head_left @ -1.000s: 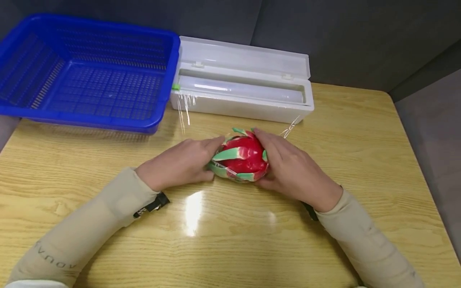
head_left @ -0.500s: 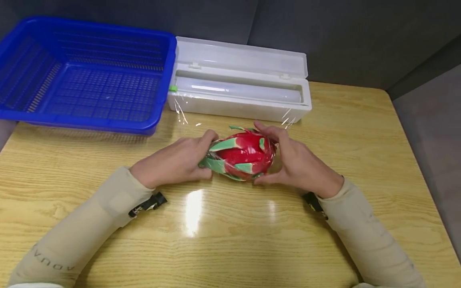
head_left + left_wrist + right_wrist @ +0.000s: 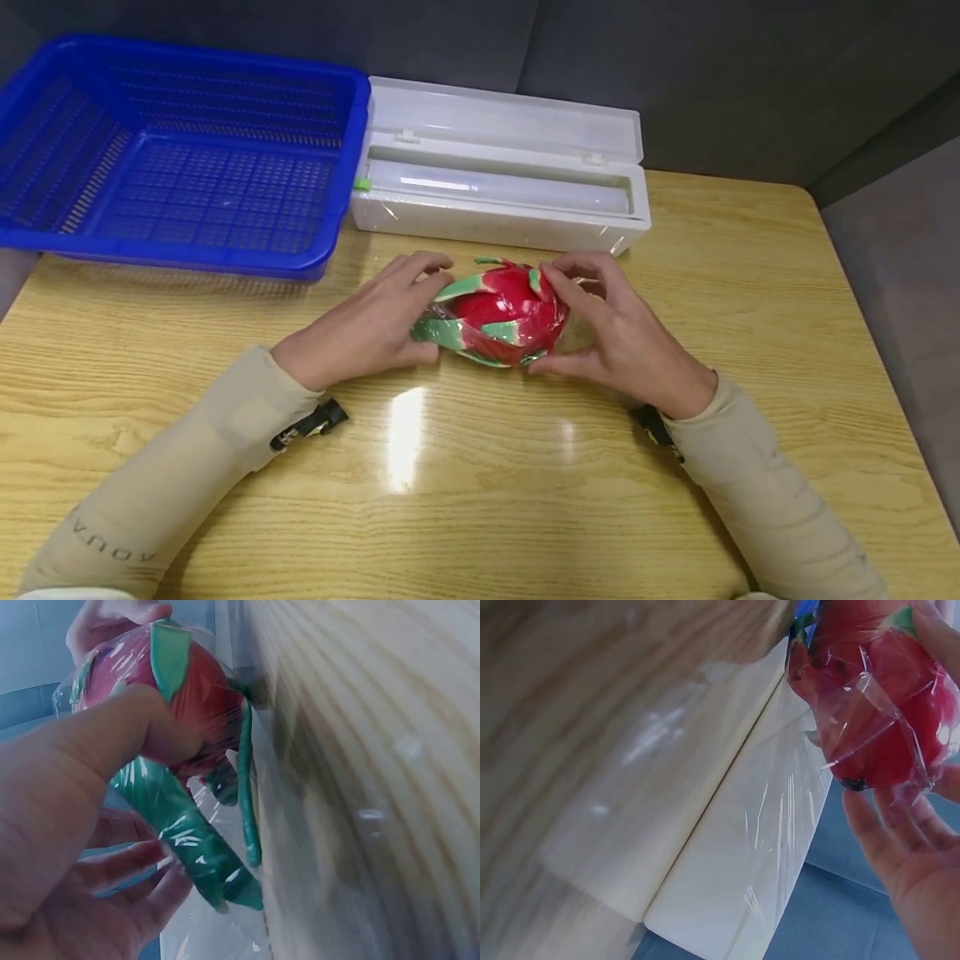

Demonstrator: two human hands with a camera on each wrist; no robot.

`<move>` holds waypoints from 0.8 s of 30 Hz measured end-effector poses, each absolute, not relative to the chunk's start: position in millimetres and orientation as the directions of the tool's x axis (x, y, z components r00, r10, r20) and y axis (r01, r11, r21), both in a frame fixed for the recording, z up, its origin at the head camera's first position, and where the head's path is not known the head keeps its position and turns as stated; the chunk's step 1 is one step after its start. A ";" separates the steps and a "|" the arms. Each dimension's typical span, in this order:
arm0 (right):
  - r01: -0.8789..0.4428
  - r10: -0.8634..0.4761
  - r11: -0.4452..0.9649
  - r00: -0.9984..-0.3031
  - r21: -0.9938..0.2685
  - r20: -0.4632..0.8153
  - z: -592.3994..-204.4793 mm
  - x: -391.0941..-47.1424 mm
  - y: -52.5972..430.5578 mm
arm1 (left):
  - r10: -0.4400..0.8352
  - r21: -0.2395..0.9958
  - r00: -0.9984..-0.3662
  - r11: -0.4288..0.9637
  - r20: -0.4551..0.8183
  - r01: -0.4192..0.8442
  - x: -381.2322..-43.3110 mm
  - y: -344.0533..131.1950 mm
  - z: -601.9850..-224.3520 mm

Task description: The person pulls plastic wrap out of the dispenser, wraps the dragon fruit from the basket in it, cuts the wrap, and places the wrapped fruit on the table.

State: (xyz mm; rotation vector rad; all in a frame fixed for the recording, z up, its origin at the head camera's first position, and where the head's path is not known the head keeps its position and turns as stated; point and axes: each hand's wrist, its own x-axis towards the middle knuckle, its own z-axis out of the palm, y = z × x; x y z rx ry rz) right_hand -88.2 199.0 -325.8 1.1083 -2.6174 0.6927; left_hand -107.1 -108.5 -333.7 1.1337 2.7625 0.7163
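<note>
A red dragon fruit (image 3: pixel 517 310) with green scales lies between both hands, just in front of the white box. Cling film covers it, and creases shine across its skin in the right wrist view. My left hand (image 3: pixel 367 321) holds the end with the long green tips; in the left wrist view its thumb (image 3: pixel 142 724) presses on the red side, its other fingers behind the tips. My right hand (image 3: pixel 630 346) grips the rounded end, thumb at the near side and fingertips on top. The fruit's underside is hidden in the head view.
Behind the fruit stands a white cling film box (image 3: pixel 495 221), lid up, with a film roll (image 3: pixel 498 187) inside. A green tab (image 3: pixel 362 184) sits at its left end. Clear film (image 3: pixel 769 832) stretches over the box's front. A blue plastic basket (image 3: pixel 225 258) stands back left.
The dragon fruit has turned in the hands, its green tips pointing more to the left. The right fingers have shifted over the rounded end, and the left fingers have lifted and regripped.
</note>
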 end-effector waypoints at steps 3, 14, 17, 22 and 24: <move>-0.736 -0.627 0.615 -0.673 -0.281 0.392 -326.4 -88.5 198.3 | 0.664 0.445 -0.741 0.638 0.097 0.629 -107.7 -108.6 -332.8; -0.747 -0.658 0.635 -0.657 -0.196 0.368 -327.7 -85.4 195.9 | 0.612 0.508 -0.791 0.679 0.008 0.530 -115.6 -109.1 -335.0; -0.716 -0.648 0.671 -0.692 -0.191 0.319 -328.3 -85.1 194.8 | 0.622 0.526 -0.783 0.661 0.015 0.535 -116.2 -109.8 -334.8; -0.678 -0.627 0.712 -0.731 -0.184 0.268 -327.5 -85.2 191.3 | 0.635 0.566 -0.772 0.633 0.010 0.528 -117.0 -112.4 -333.2; -0.666 -0.620 0.725 -0.743 -0.178 0.254 -327.6 -85.5 189.5 | 0.639 0.578 -0.769 0.625 0.007 0.525 -117.5 -113.3 -333.1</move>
